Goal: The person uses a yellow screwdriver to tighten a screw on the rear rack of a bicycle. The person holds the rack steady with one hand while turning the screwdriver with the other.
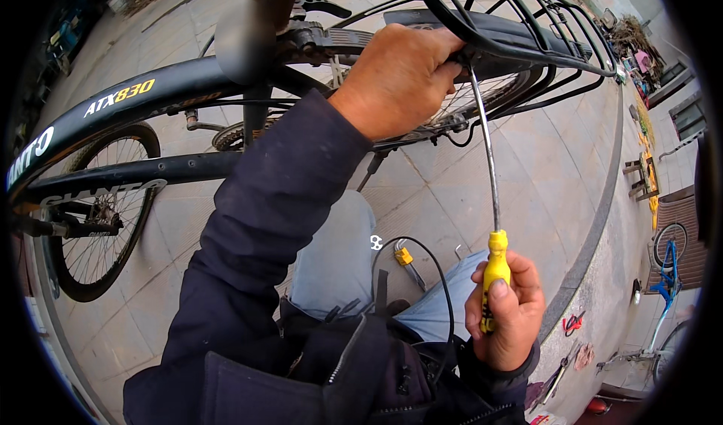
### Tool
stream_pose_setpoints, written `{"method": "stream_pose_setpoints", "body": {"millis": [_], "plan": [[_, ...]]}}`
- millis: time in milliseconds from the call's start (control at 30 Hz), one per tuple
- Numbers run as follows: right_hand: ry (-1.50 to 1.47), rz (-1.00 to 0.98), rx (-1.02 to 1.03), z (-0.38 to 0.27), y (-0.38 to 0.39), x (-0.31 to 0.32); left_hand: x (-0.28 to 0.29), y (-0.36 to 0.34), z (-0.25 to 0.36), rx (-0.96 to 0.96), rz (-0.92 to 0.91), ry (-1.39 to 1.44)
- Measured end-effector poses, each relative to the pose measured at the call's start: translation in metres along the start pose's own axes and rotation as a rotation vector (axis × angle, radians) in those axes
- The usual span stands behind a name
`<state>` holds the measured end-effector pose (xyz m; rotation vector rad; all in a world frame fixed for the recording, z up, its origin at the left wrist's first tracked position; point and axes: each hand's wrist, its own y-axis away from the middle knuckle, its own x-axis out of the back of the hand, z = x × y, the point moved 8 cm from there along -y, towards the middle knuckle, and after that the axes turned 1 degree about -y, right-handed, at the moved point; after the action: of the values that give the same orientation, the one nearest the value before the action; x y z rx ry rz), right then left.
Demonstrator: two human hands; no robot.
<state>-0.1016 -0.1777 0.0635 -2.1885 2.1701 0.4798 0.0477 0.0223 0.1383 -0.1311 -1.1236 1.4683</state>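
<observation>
A screwdriver with a yellow handle is gripped in my right hand, thumb along the handle. Its long metal shaft rises to the black rear rack of a black bicycle. Up there my left hand has its fingers closed at the rack's front end, beside the screwdriver tip. What those fingers pinch is hidden, and so is the exact contact of the tip. A dark mudguard and the spoked rear wheel lie behind and below that hand.
On the paved floor between my knees lie a yellow-and-metal tool and a small hex key. Red-handled pliers and some metal tools are on the right. Farther off stands a blue bicycle. The front wheel is at left.
</observation>
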Motion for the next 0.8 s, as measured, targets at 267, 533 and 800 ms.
{"method": "stream_pose_setpoints", "body": {"millis": [267,533,800], "plan": [[-0.639,-0.204,-0.324,0.022,-0.002,-0.008,0.001,-0.001,0.000,-0.002,0.004,0.009],[0.036,0.024,-0.010,0.004,0.000,0.004,-0.001,-0.001,0.000,0.025,-0.020,0.031],[-0.461,-0.145,-0.276,0.015,-0.003,-0.006,-0.003,-0.001,-0.002,0.079,-0.070,0.054]]}}
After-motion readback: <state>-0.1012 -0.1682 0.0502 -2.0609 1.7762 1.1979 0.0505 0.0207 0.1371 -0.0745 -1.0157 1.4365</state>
